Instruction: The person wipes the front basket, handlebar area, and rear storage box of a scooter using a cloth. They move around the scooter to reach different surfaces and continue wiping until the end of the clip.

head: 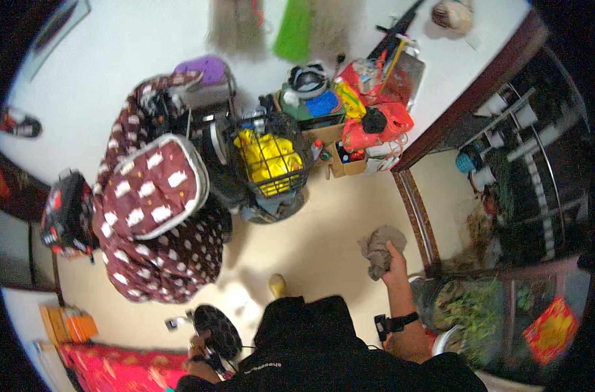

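Observation:
My right hand [397,262] holds a crumpled grey-brown cloth [379,247] out over the pale floor, right of centre. A dark strap with a small device is round that forearm. At the lower left, my left hand [198,347] is beside a round black object [218,332], which it touches or overlaps; its fingers are blurred, so its grip cannot be made out. The tip of a yellowish shoe [277,285] shows on the floor in front of my body.
A scooter with a brown patterned cover [152,188] and a wire basket [273,164] holding yellow material stands left of centre. Cardboard boxes [350,168] and red bags [376,130] lie by the wall. A door threshold [417,220] and a red cloth-covered surface [126,367] flank me.

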{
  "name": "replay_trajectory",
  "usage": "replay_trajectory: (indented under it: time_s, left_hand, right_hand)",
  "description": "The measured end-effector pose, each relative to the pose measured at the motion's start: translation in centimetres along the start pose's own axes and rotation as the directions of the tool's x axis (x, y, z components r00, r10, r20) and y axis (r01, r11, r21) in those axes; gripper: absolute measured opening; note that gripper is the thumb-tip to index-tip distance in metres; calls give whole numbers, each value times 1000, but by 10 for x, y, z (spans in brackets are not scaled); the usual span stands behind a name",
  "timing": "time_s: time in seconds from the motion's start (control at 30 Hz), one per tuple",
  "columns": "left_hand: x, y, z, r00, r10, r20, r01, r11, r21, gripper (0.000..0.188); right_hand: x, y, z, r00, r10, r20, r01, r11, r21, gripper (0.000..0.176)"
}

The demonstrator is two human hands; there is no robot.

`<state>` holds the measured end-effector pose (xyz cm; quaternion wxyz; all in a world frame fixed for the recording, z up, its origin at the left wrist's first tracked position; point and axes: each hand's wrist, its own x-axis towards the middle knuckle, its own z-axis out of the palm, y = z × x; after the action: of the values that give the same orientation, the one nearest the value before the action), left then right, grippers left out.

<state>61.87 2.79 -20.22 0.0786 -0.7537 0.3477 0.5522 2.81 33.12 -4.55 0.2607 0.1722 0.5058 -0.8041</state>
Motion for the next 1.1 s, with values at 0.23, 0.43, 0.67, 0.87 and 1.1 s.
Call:
replay_trajectory:
  time_s: [0.23,0.43,0.67,0.87,1.1]
  left_hand:
    - [60,-8,122,970,228,80,-232,971,47,80]
    - [51,46,252,921,326,212,-290,939,-184,72]
    - [93,63,390,831,275,483,-166,952,-257,63]
    - [155,25,481,697,199,689,-40,970,-240,68]
    - [205,-33,500,490,98,866,-93,994,-60,66]
  right_hand:
    - [87,21,45,974,225,0,-215,928,-303,46]
    - [180,71,31,851,482,206,-323,791,-520,48]
    - [261,118,-7,852,514,96,-396,755,-522,49]
    - [297,167,-46,878,477,48,-402,788,-467,49]
    - [308,237,-92,874,484,-32,-436,755,-490,47]
